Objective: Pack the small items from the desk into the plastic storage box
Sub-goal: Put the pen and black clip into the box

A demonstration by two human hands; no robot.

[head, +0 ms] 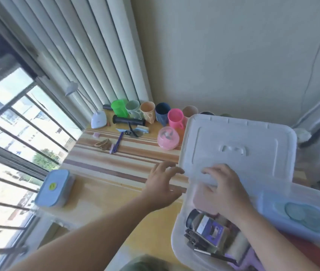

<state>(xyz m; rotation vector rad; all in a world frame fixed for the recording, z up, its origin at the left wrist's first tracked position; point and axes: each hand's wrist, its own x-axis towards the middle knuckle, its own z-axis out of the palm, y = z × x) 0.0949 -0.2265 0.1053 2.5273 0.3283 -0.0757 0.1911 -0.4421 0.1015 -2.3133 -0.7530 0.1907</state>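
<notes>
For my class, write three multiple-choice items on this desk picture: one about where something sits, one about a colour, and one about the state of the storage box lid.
1. Where is the small blue lidded lunch box?
A. inside the storage box
B. on the desk edge by the window
C. among the cups

2. What colour is the plastic cup at the window end of the cup row?
A. bright green
B. red
C. black

3. How does the white plastic lid stand on the clear plastic storage box?
A. snapped flat and shut
B. lying on the floor
C. raised, box open beneath

Answers:
1 B, it rests on the yellow wooden desk near the window bars.
2 A, the cup nearest the curtain is green.
3 C, the right hand grips the lid's near edge, contents show below, and the left hand hovers open beside it.
</notes>
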